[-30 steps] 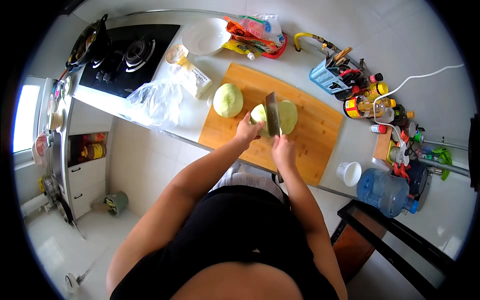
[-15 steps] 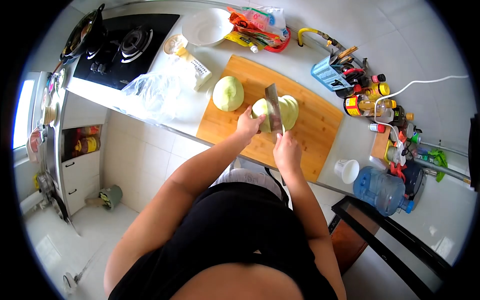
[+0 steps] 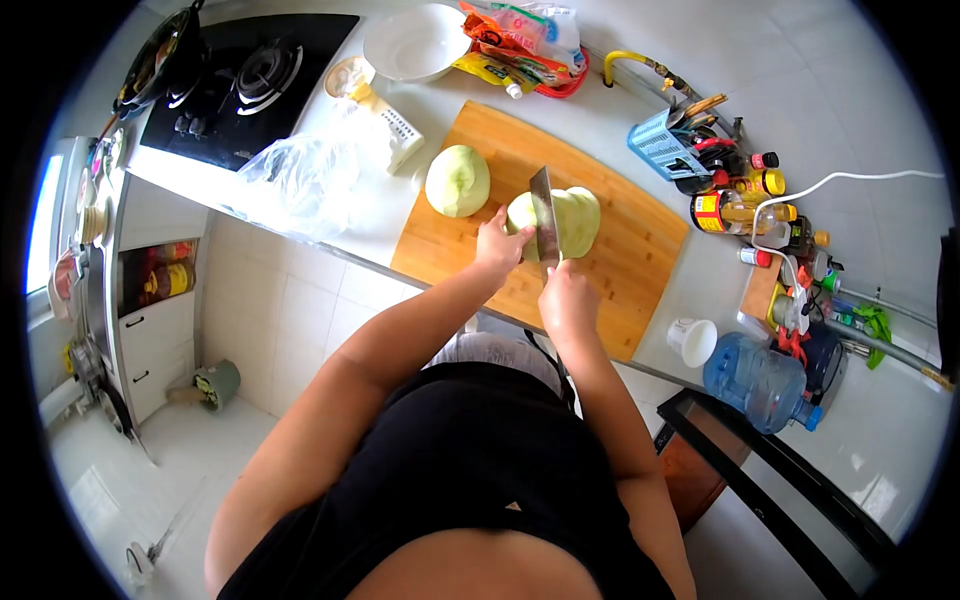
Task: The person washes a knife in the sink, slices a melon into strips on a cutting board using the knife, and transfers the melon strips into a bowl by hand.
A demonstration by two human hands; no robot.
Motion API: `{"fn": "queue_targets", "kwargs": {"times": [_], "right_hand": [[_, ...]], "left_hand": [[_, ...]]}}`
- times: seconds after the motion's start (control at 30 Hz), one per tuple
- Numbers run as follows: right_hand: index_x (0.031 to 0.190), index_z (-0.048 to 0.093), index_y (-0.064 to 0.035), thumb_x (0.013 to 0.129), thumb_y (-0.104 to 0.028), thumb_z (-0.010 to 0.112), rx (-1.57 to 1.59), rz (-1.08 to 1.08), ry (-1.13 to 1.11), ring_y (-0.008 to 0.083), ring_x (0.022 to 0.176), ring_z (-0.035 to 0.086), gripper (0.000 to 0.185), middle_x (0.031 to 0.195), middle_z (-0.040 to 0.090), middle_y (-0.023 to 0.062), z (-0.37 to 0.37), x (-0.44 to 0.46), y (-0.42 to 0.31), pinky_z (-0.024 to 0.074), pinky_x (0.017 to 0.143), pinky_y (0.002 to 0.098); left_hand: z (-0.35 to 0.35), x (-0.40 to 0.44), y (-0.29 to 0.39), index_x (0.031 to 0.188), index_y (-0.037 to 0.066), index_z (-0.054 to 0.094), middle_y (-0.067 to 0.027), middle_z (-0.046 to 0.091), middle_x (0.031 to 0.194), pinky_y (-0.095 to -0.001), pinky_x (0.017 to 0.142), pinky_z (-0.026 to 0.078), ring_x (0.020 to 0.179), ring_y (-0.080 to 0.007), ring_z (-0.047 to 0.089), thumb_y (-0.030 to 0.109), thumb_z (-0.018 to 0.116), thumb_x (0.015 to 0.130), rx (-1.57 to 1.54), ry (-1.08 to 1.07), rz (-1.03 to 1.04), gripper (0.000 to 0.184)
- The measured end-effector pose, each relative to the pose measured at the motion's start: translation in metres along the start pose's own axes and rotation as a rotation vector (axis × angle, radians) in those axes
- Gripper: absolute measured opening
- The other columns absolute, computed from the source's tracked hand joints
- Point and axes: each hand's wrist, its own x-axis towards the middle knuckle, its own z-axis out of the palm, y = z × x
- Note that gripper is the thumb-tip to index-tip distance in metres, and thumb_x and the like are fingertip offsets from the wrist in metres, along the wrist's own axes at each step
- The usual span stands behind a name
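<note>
My right hand (image 3: 569, 298) grips the handle of a cleaver (image 3: 545, 212), whose wide blade stands across a pale green vegetable (image 3: 579, 222) like a peeled kohlrabi. Slices lean together to the right of the blade. On the blade's left side, my left hand (image 3: 499, 246) is closed on the uncut part, fingertips close to the steel. A second whole, pale green vegetable (image 3: 457, 181) rests at the left of the wooden cutting board (image 3: 635, 265). How deep the blade sits is hard to see.
Left of the board lie a clear plastic bag (image 3: 305, 180) and a white box (image 3: 398, 140). Behind are a white bowl (image 3: 415, 45) and food packets (image 3: 525, 50). A blue utensil basket (image 3: 660, 145), bottles (image 3: 712, 212), a white cup (image 3: 692, 342) and a water jug (image 3: 755, 375) line the right.
The cleaver and my right hand have shifted slightly left relative to the vegetable, with the slices on the right sitting closer together. My left hand keeps its hold. The whole view has shifted slightly.
</note>
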Motion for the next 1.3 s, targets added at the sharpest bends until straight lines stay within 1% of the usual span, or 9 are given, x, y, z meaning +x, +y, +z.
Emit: {"fn": "queue_targets", "kwargs": {"times": [0.07,0.1,0.17,0.37,0.6,0.7,0.9,1.07,1.3], "right_hand": [[0.083,0.052,0.0017,0.09,-0.017,0.05,-0.019,0.033,-0.034,0.038,0.067,0.064,0.02,0.069,0.063,0.0212,0.004,0.005,-0.003,0.0509,0.059,0.0464],[0.083,0.052,0.0017,0.09,-0.017,0.05,-0.019,0.033,-0.041,0.038,0.067,0.064,0.02,0.069,0.063,0.0212,0.007,0.006,-0.002,0.0509,0.059,0.0464],[0.083,0.052,0.0015,0.09,-0.017,0.05,0.03,0.039,-0.041,0.038,0.067,0.064,0.02,0.07,0.063,0.0211,0.013,0.012,-0.001,0.0513,0.059,0.0461],[0.083,0.052,0.002,0.088,-0.014,0.05,0.013,0.019,-0.081,0.0373,0.067,0.064,0.017,0.07,0.063,0.0213,0.022,0.021,-0.004,0.0514,0.058,0.0467],[0.086,0.05,0.005,0.079,-0.01,0.056,0.019,0.014,-0.107,0.0364,0.066,0.065,0.017,0.069,0.063,0.0241,0.063,0.025,0.009,0.052,0.058,0.0462],[0.087,0.05,0.0038,0.083,-0.013,0.055,0.065,0.05,-0.07,0.0372,0.064,0.064,0.018,0.069,0.063,0.0238,0.078,0.019,0.017,0.0513,0.058,0.047],[0.088,0.049,0.0002,0.091,-0.021,0.049,0.07,0.04,0.065,0.0397,0.062,0.063,0.022,0.065,0.062,0.0208,0.051,0.017,0.017,0.0498,0.055,0.0479],[0.086,0.049,0.0,0.091,-0.02,0.05,0.044,0.045,0.041,0.0382,0.062,0.063,0.021,0.066,0.062,0.0217,-0.002,-0.002,0.001,0.0492,0.054,0.0486],[0.086,0.05,0.001,0.091,-0.018,0.05,-0.027,0.031,-0.032,0.0387,0.065,0.063,0.02,0.068,0.062,0.0213,-0.01,-0.014,-0.005,0.0495,0.057,0.0479]], "left_hand": [[0.001,0.002,-0.005,0.137,0.004,0.038,-0.017,0.059,0.104,-0.0334,0.062,0.054,0.087,-0.0221,0.061,0.02,0.071,0.078,0.059,0.028,0.033,0.07],[0.001,0.008,-0.014,0.137,0.004,0.038,-0.017,0.059,0.104,-0.0334,0.062,0.054,0.087,-0.0221,0.061,0.02,0.071,0.078,0.059,0.031,0.026,0.07],[0.0,0.026,-0.034,0.131,0.005,0.046,-0.0088,0.063,0.103,-0.0288,0.065,0.052,0.087,-0.0155,0.061,0.015,0.066,0.083,0.221,0.07,0.14,0.053],[-0.001,0.015,-0.023,0.132,-0.001,0.044,-0.0126,0.063,0.108,-0.0283,0.083,0.047,0.092,-0.0169,0.06,0.012,0.067,0.081,0.264,0.113,0.192,0.057],[-0.001,0.027,-0.031,0.13,-0.001,0.046,-0.0124,0.064,0.106,-0.0292,0.082,0.047,0.093,-0.0166,0.06,0.013,0.067,0.081,0.219,0.1,0.22,0.054],[-0.002,0.016,-0.029,0.127,0.0,0.049,-0.0112,0.065,0.104,-0.0296,0.081,0.047,0.091,-0.0163,0.06,0.013,0.067,0.081,0.304,0.147,0.27,0.051],[-0.006,0.019,-0.028,0.133,-0.003,0.043,-0.0093,0.064,0.106,-0.0277,0.082,0.046,0.092,-0.0144,0.058,0.012,0.068,0.082,0.145,0.059,0.213,0.059],[-0.007,-0.002,-0.009,0.134,-0.002,0.042,-0.0075,0.063,0.105,-0.0254,0.081,0.045,0.091,-0.0113,0.057,0.013,0.068,0.083,-0.067,-0.021,0.154,0.059],[-0.005,0.016,-0.032,0.134,0.001,0.044,-0.0071,0.064,0.103,-0.0259,0.079,0.046,0.09,-0.0115,0.057,0.014,0.069,0.083,0.022,0.016,0.187,0.058]]}}
